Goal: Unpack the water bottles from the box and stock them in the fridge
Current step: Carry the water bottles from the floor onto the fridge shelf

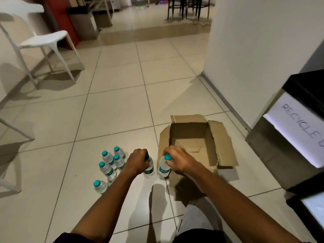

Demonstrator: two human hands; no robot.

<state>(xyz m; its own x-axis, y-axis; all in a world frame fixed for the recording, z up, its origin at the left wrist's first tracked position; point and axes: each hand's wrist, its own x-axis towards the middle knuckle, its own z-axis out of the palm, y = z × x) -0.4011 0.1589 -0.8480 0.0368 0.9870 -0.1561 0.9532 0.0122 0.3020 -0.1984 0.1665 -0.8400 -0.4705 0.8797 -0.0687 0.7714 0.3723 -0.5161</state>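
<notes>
Left hand (138, 159) grips one bottle (149, 170) by its neck, right hand (177, 159) grips another bottle (164, 168) just left of the open box (194, 146); five bottles (109, 165) stand on the floor (114, 102), further left.

The floor (122, 95) is laid with large square beige tiles separated by thin dark grout lines, and its glossy finish carries soft shadows. A white plastic chair (43, 41) stands at the upper left, next to a red panel (61, 20). A grey bin (82, 21) sits just beside that panel. A white wall (254, 50) with a grey skirting strip along its base occupies the right side. Against it stands a dark-topped metal container (284, 151) bearing a white paper label that reads "RECYCLE". Black chair legs (187, 7) show in the far room at the top, where the floor is dimmer.
</notes>
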